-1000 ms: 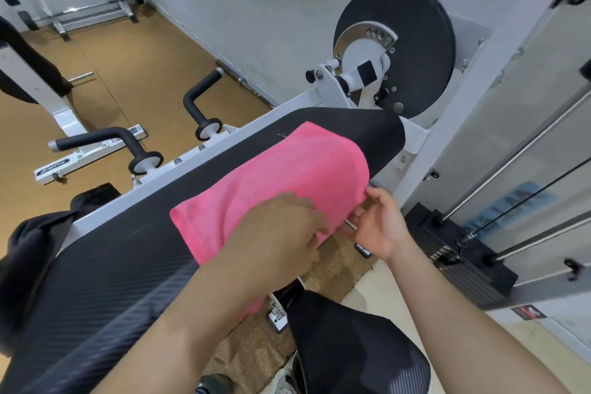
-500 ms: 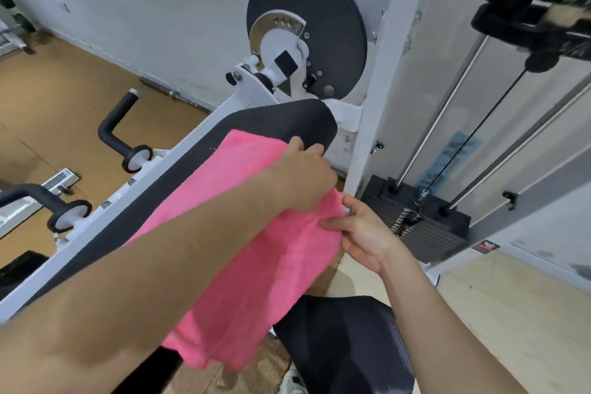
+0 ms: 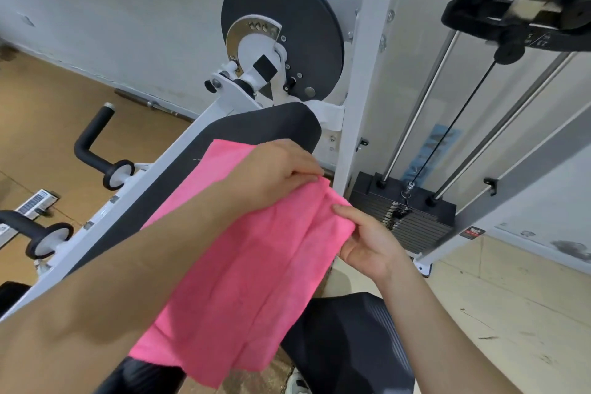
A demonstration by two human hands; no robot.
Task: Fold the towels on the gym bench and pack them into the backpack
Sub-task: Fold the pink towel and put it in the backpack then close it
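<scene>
The left forearm crosses the lower frame and hides much of the black padded surface [image 3: 256,131], and no backpack can be made out, so nothing shows of its contents. The pink towel [image 3: 243,272], a soft, fuzzy cloth, lies partly on the surface's near edge and hangs down off it in loose folds, with its lower hem ragged. The left hand [image 3: 275,169] pinches the towel's upper edge with curled fingers; the right hand [image 3: 367,243] grips the far corner, thumb on top. A dark ribbed garment [image 3: 351,345] is cut off at the bottom.
</scene>
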